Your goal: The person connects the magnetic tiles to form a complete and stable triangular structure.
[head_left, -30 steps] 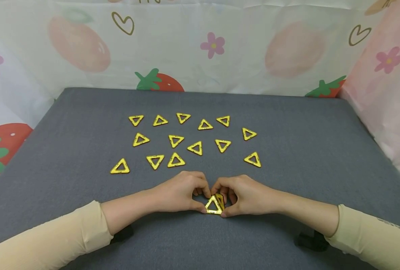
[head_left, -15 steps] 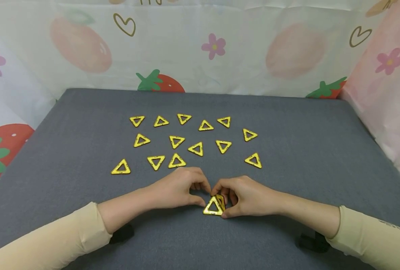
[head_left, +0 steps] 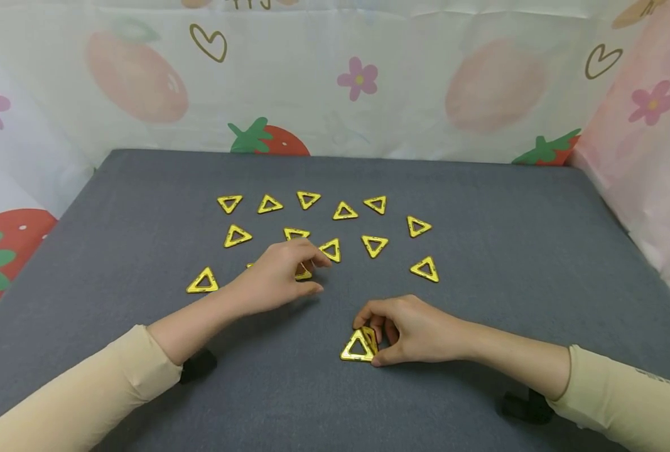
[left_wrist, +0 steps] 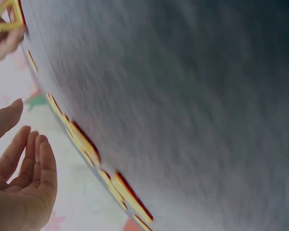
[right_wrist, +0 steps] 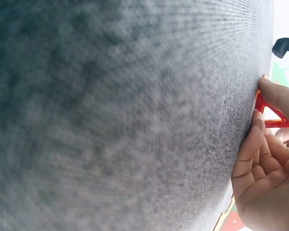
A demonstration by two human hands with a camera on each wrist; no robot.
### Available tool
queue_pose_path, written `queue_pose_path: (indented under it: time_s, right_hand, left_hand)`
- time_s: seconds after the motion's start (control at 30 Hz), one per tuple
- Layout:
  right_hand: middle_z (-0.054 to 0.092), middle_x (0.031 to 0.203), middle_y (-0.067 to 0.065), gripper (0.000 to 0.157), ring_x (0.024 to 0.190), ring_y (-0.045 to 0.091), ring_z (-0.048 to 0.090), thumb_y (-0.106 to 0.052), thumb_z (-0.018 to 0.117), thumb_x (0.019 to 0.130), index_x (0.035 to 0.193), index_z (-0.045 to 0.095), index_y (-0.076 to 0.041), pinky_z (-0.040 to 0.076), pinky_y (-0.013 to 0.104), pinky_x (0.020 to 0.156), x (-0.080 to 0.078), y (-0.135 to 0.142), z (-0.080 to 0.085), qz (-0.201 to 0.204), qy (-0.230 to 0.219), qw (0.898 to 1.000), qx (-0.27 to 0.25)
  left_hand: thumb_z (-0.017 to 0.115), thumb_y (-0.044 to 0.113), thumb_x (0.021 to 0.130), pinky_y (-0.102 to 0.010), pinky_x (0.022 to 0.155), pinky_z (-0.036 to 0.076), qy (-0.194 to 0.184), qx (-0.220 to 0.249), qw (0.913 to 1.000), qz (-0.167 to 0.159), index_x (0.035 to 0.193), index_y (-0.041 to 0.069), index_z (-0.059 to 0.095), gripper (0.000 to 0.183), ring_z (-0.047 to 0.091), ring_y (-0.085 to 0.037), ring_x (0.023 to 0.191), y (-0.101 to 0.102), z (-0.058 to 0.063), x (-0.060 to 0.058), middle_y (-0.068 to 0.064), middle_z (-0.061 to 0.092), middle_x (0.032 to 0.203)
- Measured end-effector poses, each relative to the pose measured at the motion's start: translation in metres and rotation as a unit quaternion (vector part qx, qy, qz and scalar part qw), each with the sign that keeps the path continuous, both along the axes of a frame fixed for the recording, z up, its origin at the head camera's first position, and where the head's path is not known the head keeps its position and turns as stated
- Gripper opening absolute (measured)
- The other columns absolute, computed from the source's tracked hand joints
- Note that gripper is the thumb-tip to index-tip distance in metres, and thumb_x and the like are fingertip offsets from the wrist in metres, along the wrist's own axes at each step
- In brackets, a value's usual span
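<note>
Behind the grey tabletop (head_left: 538, 251) hangs a pale sheet (head_left: 414, 37) printed with strawberries (head_left: 284, 140), flowers (head_left: 358, 78) and hearts (head_left: 222, 45); pinkish fabric (head_left: 651, 166) flanks the tabletop's right.

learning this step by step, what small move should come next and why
I'd probably lower the left hand and pinch the yellow triangular tile seen just beneath its fingers: that hand looks empty and hovers right by it, while the right hand holds the near pair of yellow triangular tiles.

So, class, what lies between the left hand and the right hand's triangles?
The head view shows only bare grey cloth between the left hand and those triangles.
</note>
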State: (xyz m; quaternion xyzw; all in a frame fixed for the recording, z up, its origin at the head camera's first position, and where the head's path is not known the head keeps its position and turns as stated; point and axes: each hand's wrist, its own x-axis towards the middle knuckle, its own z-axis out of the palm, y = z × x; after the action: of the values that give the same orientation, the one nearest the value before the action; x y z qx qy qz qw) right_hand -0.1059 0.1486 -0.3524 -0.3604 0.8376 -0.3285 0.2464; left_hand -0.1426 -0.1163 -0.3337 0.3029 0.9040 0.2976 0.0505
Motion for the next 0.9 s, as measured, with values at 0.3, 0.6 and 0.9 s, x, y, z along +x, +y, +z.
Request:
queue_pose_path:
  time_s: [0.3,0.6,0.9]
  right_hand:
    - [0.063,0.085,-0.010,0.041,0.059,0.000,0.052,-0.022,0.084,0.078,0.115,0.064,-0.024,0.048,0.019,0.057,0.000,0.001,0.000,0.003,-0.001,1.000,-0.007]
    - [0.062,0.085,-0.010,0.041,0.060,0.000,0.051,-0.022,0.084,0.078,0.114,0.064,-0.023,0.048,0.019,0.057,0.001,0.001,0.000,0.004,0.001,1.000,-0.008]
    - [0.062,0.084,-0.010,0.041,0.059,0.000,0.051,-0.021,0.084,0.078,0.113,0.064,-0.024,0.048,0.019,0.057,0.000,0.001,0.000,0.004,0.003,1.000,-0.009]
  left_hand:
    - [0.081,0.014,0.082,-0.042,0.089,0.054,-0.010,0.000,0.9992,0.039,0.117,0.006,0.069,0.038,0.065,-0.026,0.102,-0.021,0.004,-0.019,-0.010,0.067,0.117]
    - [0.082,0.019,0.081,-0.043,0.092,0.053,-0.052,-0.043,0.9970,0.037,0.119,0.005,0.069,0.043,0.065,-0.026,0.107,-0.034,-0.003,-0.027,-0.010,0.066,0.116]
    - [0.083,0.019,0.079,-0.040,0.085,0.052,-0.029,-0.067,0.9969,0.031,0.117,0.002,0.070,0.043,0.063,-0.024,0.097,-0.033,-0.008,-0.028,-0.012,0.065,0.108]
